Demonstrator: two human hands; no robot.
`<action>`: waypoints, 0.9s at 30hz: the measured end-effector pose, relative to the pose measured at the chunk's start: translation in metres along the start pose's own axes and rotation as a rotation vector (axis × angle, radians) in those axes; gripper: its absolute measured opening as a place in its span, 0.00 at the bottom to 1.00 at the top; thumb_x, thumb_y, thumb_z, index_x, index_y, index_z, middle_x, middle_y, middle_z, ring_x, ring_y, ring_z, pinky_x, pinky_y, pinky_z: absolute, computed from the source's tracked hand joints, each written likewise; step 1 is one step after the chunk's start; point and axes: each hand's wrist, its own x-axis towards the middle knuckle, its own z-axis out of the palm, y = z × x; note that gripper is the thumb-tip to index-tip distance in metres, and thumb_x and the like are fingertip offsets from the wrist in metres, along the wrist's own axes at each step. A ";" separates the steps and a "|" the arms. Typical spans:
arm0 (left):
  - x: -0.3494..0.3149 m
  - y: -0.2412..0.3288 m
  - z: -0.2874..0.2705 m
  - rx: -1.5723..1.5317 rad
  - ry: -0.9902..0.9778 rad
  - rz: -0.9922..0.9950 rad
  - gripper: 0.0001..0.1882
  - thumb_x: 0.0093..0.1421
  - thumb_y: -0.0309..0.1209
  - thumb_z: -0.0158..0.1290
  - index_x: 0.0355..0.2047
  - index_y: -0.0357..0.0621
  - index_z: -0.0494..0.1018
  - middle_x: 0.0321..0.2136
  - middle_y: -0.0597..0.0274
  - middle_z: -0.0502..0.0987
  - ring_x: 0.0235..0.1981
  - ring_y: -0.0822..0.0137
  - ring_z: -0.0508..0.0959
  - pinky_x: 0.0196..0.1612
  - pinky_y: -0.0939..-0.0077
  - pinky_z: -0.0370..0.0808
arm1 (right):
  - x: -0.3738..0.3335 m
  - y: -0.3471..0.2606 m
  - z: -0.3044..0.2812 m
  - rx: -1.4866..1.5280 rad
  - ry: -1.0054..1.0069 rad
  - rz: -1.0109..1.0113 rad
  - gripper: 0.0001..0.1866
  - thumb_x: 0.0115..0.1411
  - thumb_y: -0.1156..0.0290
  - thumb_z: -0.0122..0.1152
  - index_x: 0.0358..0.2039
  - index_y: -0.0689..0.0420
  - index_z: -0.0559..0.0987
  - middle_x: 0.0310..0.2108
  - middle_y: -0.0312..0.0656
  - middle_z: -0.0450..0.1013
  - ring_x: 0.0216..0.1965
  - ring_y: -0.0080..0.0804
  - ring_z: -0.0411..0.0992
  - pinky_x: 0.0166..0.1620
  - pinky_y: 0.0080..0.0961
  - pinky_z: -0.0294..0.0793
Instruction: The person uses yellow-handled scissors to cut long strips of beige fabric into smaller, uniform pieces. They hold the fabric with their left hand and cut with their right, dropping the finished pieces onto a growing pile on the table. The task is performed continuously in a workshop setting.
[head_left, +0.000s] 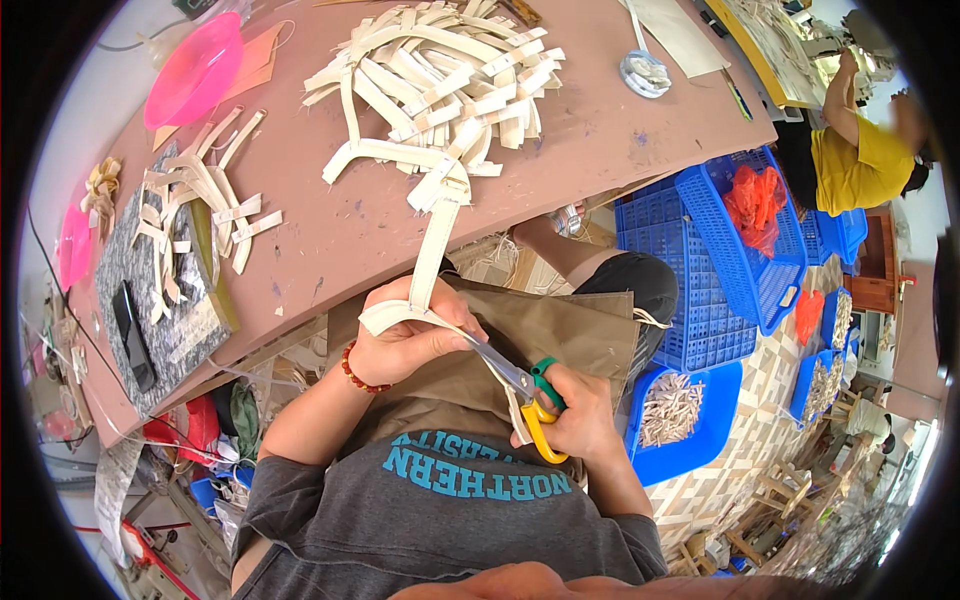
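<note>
As a cream fabric strap (436, 250) trails from a strap heap (440, 85) over the table (590, 150) edge, L hand (408, 338) pinches it above brown apron (560, 325); R hand (580, 412) grips yellow-and-green-handled scissors (542, 432), blades nr L fingertips; blue plastic crates (690, 325) hem R side.

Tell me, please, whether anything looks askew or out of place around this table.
The blue perforated basket holding a red plastic bag, right of the table, sits skewed over the blue crate beneath, their edges out of line. Nothing else clearly stands out.
</note>
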 end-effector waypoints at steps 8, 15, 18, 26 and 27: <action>0.001 0.002 0.001 0.029 -0.017 -0.010 0.10 0.50 0.14 0.56 0.32 0.34 0.69 0.29 0.56 0.73 0.34 0.59 0.79 0.38 0.66 0.79 | -0.005 0.006 0.005 0.030 0.010 0.032 0.26 0.30 0.55 0.76 0.24 0.55 0.71 0.16 0.39 0.67 0.19 0.42 0.70 0.23 0.31 0.68; 0.000 0.005 -0.002 0.038 0.043 -0.021 0.13 0.50 0.15 0.57 0.36 0.36 0.69 0.30 0.57 0.74 0.33 0.64 0.78 0.35 0.73 0.78 | -0.015 0.042 0.026 0.629 0.312 0.204 0.26 0.44 0.50 0.69 0.29 0.58 0.71 0.18 0.34 0.65 0.18 0.19 0.63 0.21 0.18 0.62; -0.007 0.020 -0.005 0.067 0.269 -0.087 0.19 0.50 0.16 0.58 0.42 0.38 0.67 0.32 0.59 0.74 0.32 0.72 0.76 0.33 0.80 0.75 | -0.009 0.036 0.023 0.828 0.358 0.315 0.35 0.48 0.36 0.59 0.32 0.61 0.69 0.22 0.33 0.62 0.18 0.16 0.58 0.19 0.13 0.57; -0.006 0.134 -0.075 0.493 0.668 0.047 0.22 0.51 0.18 0.54 0.47 0.34 0.65 0.32 0.60 0.74 0.29 0.73 0.74 0.31 0.81 0.71 | -0.009 0.058 0.046 0.879 0.304 0.269 0.29 0.53 0.43 0.59 0.32 0.61 0.69 0.20 0.33 0.62 0.17 0.16 0.59 0.17 0.14 0.58; -0.008 0.155 -0.087 0.558 0.701 0.037 0.22 0.51 0.18 0.55 0.47 0.33 0.64 0.33 0.59 0.74 0.30 0.72 0.75 0.32 0.80 0.72 | -0.007 0.062 0.049 0.876 0.280 0.260 0.29 0.54 0.44 0.58 0.32 0.61 0.69 0.20 0.33 0.62 0.17 0.16 0.59 0.16 0.14 0.58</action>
